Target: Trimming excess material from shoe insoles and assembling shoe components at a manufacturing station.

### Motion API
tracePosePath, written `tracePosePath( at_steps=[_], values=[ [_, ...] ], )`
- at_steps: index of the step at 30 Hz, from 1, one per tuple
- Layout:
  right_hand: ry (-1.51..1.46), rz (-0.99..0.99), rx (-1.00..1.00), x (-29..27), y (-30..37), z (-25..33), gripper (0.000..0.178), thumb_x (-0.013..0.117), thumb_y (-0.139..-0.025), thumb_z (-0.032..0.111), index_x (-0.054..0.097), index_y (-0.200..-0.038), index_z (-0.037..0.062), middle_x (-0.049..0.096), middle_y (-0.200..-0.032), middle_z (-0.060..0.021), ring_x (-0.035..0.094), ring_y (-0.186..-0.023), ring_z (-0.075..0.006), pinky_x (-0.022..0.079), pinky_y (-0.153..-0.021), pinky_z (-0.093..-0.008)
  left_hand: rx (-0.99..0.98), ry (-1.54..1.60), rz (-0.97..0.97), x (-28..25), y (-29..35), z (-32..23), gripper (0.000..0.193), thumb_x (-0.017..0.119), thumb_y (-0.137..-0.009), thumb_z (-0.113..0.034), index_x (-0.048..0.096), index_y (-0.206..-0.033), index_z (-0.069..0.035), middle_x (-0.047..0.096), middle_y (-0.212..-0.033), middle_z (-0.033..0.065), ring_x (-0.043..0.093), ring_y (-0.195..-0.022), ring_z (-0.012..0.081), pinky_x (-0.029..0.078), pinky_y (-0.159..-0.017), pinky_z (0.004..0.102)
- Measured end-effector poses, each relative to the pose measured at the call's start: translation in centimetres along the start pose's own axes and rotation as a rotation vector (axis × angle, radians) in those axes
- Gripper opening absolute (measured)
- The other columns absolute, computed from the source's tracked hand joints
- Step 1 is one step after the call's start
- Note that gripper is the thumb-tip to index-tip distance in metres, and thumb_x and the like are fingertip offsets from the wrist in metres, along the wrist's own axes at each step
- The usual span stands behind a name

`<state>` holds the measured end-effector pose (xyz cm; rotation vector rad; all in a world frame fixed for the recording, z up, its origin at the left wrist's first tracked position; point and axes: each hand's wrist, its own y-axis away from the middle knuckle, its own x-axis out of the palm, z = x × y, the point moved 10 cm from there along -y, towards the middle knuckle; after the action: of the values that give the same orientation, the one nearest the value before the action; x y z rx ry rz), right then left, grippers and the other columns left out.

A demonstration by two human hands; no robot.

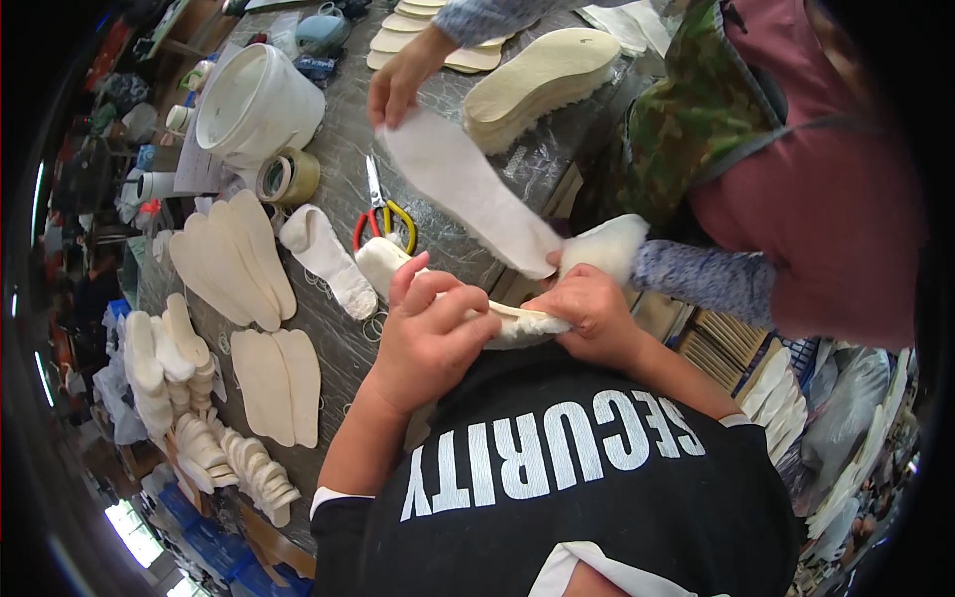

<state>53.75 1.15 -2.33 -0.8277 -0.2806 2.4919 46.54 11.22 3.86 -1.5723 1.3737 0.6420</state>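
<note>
Both hands are clamped on the same fleecy white insole (517, 323), left hand (423, 343) curled over one end, right hand (594, 316) pinching the other, just off the tabletop (338, 338) edge (co-worker's insole (468, 189) hangs right above) so a snag between them looks likely

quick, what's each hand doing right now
Left hand: closed on the fleece insole.
Right hand: closed on the same fleece insole's other end.

Insole (517, 323) white – scissors (383, 214) red, yellow – bucket (254, 99) white.
</note>
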Motion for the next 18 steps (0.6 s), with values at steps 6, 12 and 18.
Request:
tracePosePath(
  at_steps=[6,12,18],
  values=[
    [-0.034,0.005,-0.009,0.5,0.0,0.8,0.034,0.067,-0.060,0.002,0.070,-0.093,0.0121,0.068,-0.076,-0.0041,0.064,-0.069,-0.0218,0.045,-0.069,-0.0342,0.110,-0.144,-0.138,-0.5,2.4,-1.7,0.020,0.071,-0.065,-0.011,0.068,-0.084,-0.015,0.061,-0.088,-0.0042,0.053,-0.082,0.0165,0.038,-0.097,0.0441],
    [0.057,0.011,-0.134,1.2,-0.7,2.8,0.032,0.068,-0.061,0.004,0.070,-0.091,0.0121,0.068,-0.076,-0.0020,0.065,-0.070,-0.0189,0.045,-0.067,-0.0333,0.081,-0.183,-0.164,-1.4,3.6,-2.0,0.018,0.064,-0.073,-0.014,0.066,-0.091,-0.011,0.063,-0.092,-0.0035,0.057,-0.091,0.0155,0.034,-0.102,0.0426],
    [0.215,0.005,-0.317,1.7,-1.2,5.7,0.028,0.068,-0.061,0.008,0.067,-0.089,0.0125,0.068,-0.077,0.0021,0.065,-0.070,-0.0149,0.045,-0.067,-0.0315,-0.016,-0.057,-0.269,-1.7,5.3,-1.6,0.010,0.062,-0.076,-0.007,0.053,-0.079,-0.010,0.063,-0.088,0.0012,0.062,-0.079,0.0189,0.038,-0.099,0.0429]
  ],
)
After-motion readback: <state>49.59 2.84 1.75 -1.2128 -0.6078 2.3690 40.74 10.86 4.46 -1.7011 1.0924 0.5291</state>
